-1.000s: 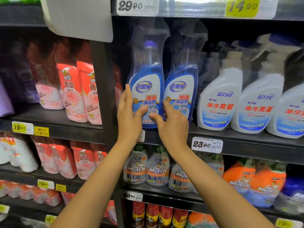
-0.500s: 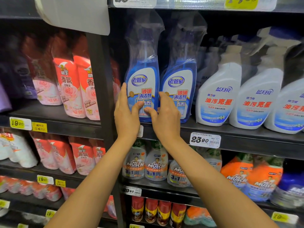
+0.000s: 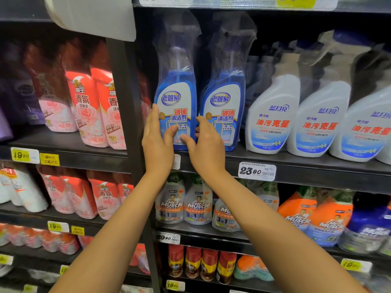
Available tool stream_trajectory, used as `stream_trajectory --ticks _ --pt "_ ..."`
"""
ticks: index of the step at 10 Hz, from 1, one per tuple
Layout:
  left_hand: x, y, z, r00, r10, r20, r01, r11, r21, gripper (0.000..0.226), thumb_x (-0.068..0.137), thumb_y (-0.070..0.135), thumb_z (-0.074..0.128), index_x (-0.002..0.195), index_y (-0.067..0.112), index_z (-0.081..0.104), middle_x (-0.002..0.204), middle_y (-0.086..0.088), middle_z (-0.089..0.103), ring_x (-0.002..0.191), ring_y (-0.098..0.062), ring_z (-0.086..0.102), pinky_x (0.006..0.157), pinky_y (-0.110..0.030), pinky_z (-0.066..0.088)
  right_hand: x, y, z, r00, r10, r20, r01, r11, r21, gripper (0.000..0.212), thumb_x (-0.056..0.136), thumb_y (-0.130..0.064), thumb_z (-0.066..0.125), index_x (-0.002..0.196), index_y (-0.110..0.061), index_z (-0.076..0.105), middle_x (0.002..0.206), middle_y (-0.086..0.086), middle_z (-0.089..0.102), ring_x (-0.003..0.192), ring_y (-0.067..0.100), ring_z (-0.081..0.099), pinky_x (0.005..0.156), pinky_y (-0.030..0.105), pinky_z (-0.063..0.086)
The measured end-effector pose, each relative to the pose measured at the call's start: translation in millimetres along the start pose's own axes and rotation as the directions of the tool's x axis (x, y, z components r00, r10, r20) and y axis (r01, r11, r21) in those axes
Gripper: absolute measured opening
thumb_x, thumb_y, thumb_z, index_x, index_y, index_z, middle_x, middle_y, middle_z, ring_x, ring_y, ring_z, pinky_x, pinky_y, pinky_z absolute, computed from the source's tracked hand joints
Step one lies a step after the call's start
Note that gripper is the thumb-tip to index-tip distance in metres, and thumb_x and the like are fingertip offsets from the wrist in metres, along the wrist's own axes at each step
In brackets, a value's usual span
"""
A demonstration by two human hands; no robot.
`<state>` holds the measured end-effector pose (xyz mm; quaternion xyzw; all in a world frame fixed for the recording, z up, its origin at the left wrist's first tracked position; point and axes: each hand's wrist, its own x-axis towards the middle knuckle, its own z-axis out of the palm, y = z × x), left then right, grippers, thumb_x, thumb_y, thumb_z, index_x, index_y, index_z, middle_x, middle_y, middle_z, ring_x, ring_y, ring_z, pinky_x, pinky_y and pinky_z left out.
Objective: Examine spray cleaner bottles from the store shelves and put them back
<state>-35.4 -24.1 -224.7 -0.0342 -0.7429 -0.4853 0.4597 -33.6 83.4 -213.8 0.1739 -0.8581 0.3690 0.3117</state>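
Dark metal shelving [image 3: 306,172] fills the view, split by an upright post [image 3: 124,98] left of centre. Right of the post, at hand level, a row of white spray bottles [image 3: 273,115] with red lettering and blue bases takes up the right side. Left of the post stand red and pink pouches [image 3: 84,108] printed with roses. One shelf lower, smaller Mr Muscle bottles [image 3: 184,206] sit in a row.

The glass cleaner bottle [image 3: 175,98] stands upright at the left end of the hand-level shelf, just beside the post and near the front edge. It is clear plastic holding blue liquid up to its shoulder, with a slim neck. A loose transparent sleeve covers the top, so the spray head is only a blur. Its pale arched label carries a blue oval logo, orange and blue characters and the words GLASS CLEANER. A second blue bottle [image 3: 222,100] of the same kind stands just to its right.

The left hand [image 3: 157,142] lies flat against the bottle's left side, fingers [image 3: 155,115] straight and together, thumb spread onto the label. The right hand [image 3: 206,144] grips the lower right side: its fingers [image 3: 200,123] curl into the gap between the two blue bottles, thumb on the label. A white price tag [image 3: 257,171] reading 23.90 hangs on the shelf edge to the right.
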Motion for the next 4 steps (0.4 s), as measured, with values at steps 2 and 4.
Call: stream_trajectory --ticks 2,4 --pt "-8.5 -1.5 -4.2 0.998 0.031 0.047 -0.035 0.996 0.087 0.055 0.096 0.011 0.055 0.145 0.004 0.032 0.147 -0.018 0.039 0.136 -0.018 0.035 0.105 -0.011 0.034 -4.5 3.3 -6.3 0.999 0.035 0.037 -0.035 0.999 0.008 0.045 0.093 -0.021 0.061 0.134 -0.008 0.047 0.126 0.008 0.059 0.112 0.023 0.056 0.090 0.042 0.049" --pt "-46.4 -4.8 -17.1 0.999 0.053 0.003 -0.053 0.998 0.015 0.040 0.093 -0.003 0.049 0.130 0.011 0.055 0.134 -0.007 0.054 0.124 -0.014 0.050 0.097 -0.012 0.042 -31.6 21.4 -24.5 0.995 0.044 -0.090 -0.022 0.974 0.224 0.026 0.092 -0.010 0.058 0.118 -0.007 0.060 0.104 0.006 0.066 0.084 0.015 0.061 0.077 0.031 0.054"
